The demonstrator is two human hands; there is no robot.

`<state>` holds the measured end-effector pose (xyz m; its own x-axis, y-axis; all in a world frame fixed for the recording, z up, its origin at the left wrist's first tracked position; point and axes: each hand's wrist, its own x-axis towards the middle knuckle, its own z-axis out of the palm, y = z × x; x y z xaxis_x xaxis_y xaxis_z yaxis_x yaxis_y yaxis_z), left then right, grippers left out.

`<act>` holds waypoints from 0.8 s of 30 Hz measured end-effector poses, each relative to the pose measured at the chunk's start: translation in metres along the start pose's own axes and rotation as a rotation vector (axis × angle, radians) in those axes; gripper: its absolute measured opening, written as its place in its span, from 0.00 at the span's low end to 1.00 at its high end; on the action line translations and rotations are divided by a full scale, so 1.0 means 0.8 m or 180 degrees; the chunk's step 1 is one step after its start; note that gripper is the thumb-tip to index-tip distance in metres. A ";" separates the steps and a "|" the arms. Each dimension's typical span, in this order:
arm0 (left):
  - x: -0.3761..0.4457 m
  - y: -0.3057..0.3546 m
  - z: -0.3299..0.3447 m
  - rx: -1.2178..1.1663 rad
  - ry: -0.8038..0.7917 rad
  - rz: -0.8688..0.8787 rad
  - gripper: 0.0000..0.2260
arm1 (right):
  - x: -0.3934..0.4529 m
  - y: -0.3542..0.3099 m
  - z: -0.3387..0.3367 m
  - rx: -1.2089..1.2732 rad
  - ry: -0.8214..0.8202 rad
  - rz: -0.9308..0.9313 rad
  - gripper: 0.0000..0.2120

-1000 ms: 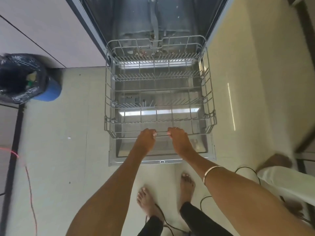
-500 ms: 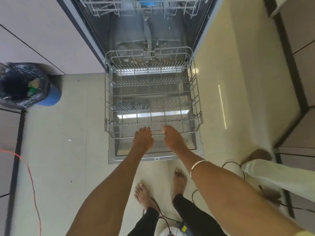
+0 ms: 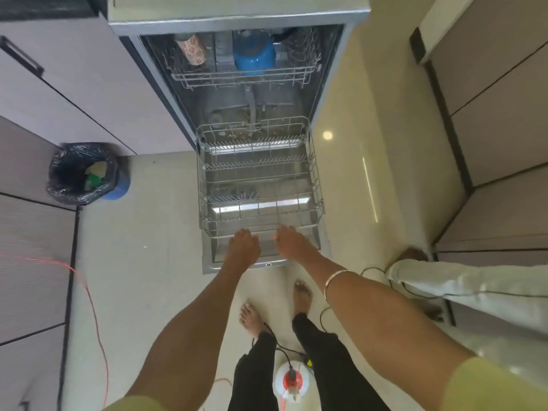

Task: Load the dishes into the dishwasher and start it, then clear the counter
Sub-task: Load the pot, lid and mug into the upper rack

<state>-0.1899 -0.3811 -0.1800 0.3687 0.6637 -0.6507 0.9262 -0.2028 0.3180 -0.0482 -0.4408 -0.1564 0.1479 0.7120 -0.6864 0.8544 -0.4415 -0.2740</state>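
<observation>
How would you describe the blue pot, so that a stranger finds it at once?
Find the open dishwasher at the top of the view. Its upper rack holds the blue pot, right of a white cup with red flowers. Nothing else in the rack is blue.

There is just one camera, worn on the person's head, and it looks steeply down and a bit forward from standing height. The open dishwasher (image 3: 237, 84) sits at the top middle, with its pulled-out lower rack (image 3: 258, 185) in the middle, and the person's arms and bare feet are close at the bottom. The wide lens bends the floor (image 3: 142, 226) and cupboards (image 3: 74, 93) at the edges.
</observation>
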 end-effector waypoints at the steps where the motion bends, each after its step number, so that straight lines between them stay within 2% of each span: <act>1: -0.017 0.004 -0.012 -0.0012 -0.0002 -0.0008 0.20 | -0.017 -0.008 -0.009 -0.0031 -0.0079 0.0039 0.20; 9: -0.124 0.036 -0.060 0.0073 0.0035 0.0157 0.17 | -0.086 -0.029 -0.035 -0.0203 -0.0376 0.0192 0.21; 13: -0.149 0.042 -0.068 0.0070 0.0136 0.0180 0.17 | -0.111 -0.041 -0.050 -0.0189 -0.0278 0.0228 0.17; 20: -0.166 0.069 -0.098 0.0138 0.0198 0.0308 0.17 | -0.082 -0.030 -0.049 -0.0491 -0.0237 0.0085 0.19; 24: -0.167 0.073 -0.106 0.0284 0.0286 0.0327 0.18 | -0.109 -0.044 -0.077 -0.0435 -0.0092 -0.0022 0.18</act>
<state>-0.1917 -0.4204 -0.0157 0.4571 0.6971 -0.5523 0.8887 -0.3334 0.3147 -0.0600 -0.4536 -0.0453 0.1291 0.6978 -0.7045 0.9156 -0.3568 -0.1856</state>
